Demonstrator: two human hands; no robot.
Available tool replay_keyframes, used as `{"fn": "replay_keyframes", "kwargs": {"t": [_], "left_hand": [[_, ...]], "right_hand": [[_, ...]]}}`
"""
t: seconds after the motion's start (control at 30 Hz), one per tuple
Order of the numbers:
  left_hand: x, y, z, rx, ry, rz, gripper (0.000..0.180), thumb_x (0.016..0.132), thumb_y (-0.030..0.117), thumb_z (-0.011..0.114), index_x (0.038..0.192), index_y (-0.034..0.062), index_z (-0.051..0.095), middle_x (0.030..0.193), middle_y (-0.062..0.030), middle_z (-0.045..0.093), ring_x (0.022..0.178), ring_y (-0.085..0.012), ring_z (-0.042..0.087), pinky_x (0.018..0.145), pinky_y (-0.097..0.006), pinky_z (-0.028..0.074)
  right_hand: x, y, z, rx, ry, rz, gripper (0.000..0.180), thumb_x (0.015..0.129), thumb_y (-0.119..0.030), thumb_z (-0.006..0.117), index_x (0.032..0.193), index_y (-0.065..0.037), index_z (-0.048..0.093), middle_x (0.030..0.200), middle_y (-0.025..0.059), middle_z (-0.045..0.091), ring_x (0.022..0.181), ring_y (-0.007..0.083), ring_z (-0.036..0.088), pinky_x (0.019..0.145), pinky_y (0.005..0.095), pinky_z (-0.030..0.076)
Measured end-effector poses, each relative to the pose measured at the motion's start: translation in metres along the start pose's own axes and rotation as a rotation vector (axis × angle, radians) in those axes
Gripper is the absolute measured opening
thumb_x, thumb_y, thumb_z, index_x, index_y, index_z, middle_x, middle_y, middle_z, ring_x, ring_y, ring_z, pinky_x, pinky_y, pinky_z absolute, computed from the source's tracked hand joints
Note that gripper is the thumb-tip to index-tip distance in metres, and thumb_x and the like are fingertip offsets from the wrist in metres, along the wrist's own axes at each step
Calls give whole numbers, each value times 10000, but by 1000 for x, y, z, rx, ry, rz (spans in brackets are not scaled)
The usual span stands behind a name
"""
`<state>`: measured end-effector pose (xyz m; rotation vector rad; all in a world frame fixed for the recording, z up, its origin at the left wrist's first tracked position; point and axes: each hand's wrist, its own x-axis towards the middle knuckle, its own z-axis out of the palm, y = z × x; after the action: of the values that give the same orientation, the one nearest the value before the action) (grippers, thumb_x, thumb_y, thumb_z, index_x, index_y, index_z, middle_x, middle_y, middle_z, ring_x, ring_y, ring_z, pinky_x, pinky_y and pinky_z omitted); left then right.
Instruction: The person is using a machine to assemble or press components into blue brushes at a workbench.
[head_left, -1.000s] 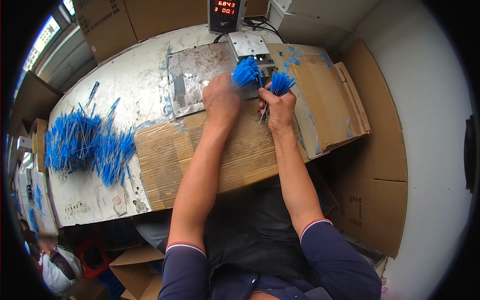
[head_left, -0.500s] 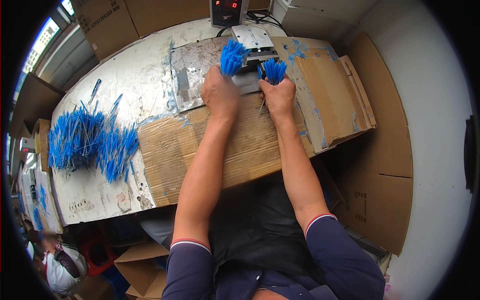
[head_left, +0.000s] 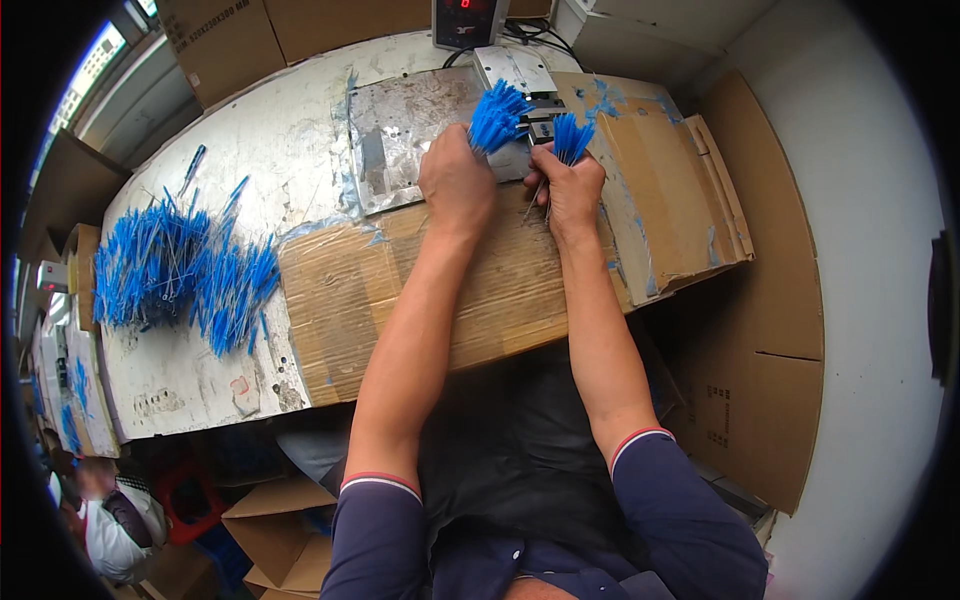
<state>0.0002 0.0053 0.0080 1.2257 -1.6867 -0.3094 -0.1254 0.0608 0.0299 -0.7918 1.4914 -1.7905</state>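
Observation:
My left hand (head_left: 460, 188) is closed round a thick bundle of thin blue-tipped wires (head_left: 497, 113), their blue ends fanning out above the fist. Just to its right, my right hand (head_left: 573, 190) grips a smaller bundle of the same blue-tipped wires (head_left: 571, 137), with bare metal stems hanging below the fingers. Both bundles are held next to a small metal fixture (head_left: 542, 115) at the back of the table. On the left, a large loose heap of blue-tipped wires (head_left: 150, 262) lies on the white tabletop (head_left: 210, 400).
Taped cardboard (head_left: 440, 300) covers the table's front, and a cardboard box (head_left: 665, 190) lies to the right. A box with a red digital display (head_left: 463, 22) and cables stands behind the fixture. A pen (head_left: 193, 168) lies left. Another person (head_left: 115, 520) sits at lower left.
Both hands remain near the fixture. The left hand with its bundle has shifted right, closer to the right hand. The right-hand bundle has tilted to the right, and the view has moved slightly.

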Motion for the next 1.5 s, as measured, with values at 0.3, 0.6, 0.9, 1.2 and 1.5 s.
{"fn": "replay_keyframes", "kwargs": {"t": [0.3,0.6,0.9,1.2,1.5], "left_hand": [[2,-1,0,23,-77,-2,171,836,24,603,1005,30,628,893,-177,683,866,-391,656,775,-498,492],[1,-2,1,44,-80,-5,208,831,30,659,1039,53,659,921,-179,700,876,-401,673,768,-495,507],[1,1,-2,113,-97,32,220,796,4,649,1010,56,661,950,-154,688,892,-386,661,792,-489,502],[3,-2,1,-27,20,-63,118,888,80,595,985,57,658,922,-171,670,863,-406,652,758,-508,503],[3,-4,0,-41,30,-78,123,892,91,602,995,61,663,928,-169,672,867,-408,653,754,-508,503]], "right_hand": [[0,3,-11,195,-82,10,121,848,-7,705,963,17,677,824,103,698,601,140,661,441,229,465],[-2,4,-13,146,-80,-3,98,853,-9,740,923,6,673,774,83,686,586,143,639,435,230,435],[-4,4,-13,114,-79,9,142,808,36,742,920,-14,669,752,67,677,566,126,631,458,224,443],[0,12,-7,-89,-72,-50,135,788,28,754,869,-33,666,703,40,669,538,110,612,478,233,470],[31,26,-1,-557,178,-209,218,704,-109,798,845,10,682,732,163,710,674,295,706,705,403,552]]}}
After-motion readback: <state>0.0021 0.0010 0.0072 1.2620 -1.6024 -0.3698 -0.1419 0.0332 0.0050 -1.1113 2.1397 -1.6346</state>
